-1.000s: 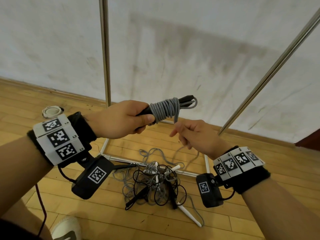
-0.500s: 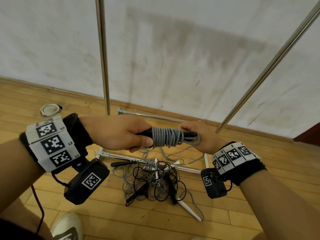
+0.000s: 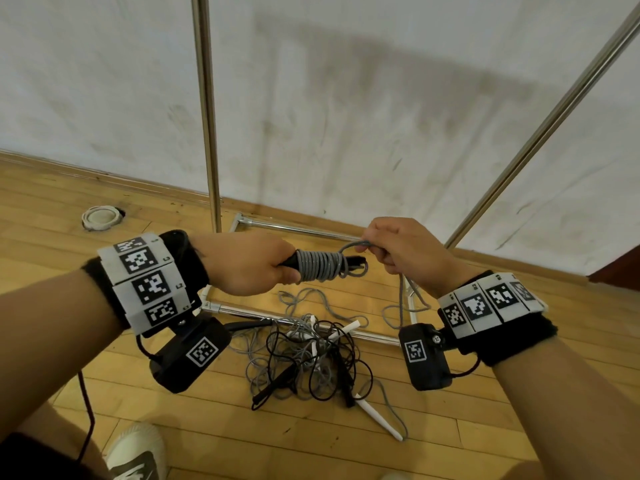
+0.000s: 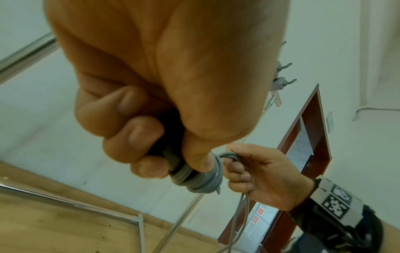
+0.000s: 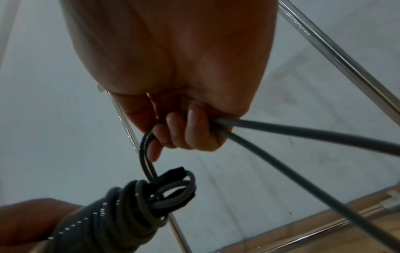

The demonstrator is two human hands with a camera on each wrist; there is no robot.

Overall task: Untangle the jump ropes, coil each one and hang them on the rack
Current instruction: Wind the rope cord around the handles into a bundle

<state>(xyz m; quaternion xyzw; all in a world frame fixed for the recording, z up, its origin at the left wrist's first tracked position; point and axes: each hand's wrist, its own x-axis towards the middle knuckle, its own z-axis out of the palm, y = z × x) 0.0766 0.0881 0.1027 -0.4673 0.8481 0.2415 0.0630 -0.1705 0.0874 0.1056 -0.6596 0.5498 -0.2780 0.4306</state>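
Left hand (image 3: 249,263) fisted round black handles (image 3: 353,263), grey jump rope (image 3: 318,266) coiled tight about them; right hand (image 3: 403,251) pinching a grey loop beside the coil — doubled strand trailing to tangled ropes (image 3: 311,362) on floor, by rack base (image 3: 304,320).

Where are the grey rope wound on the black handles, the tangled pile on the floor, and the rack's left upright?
grey rope (image 3: 320,269): head view, middle of the wound turns.
tangled pile (image 3: 313,362): head view, centre of the knot.
rack's left upright (image 3: 206,116): head view, mid-pole.
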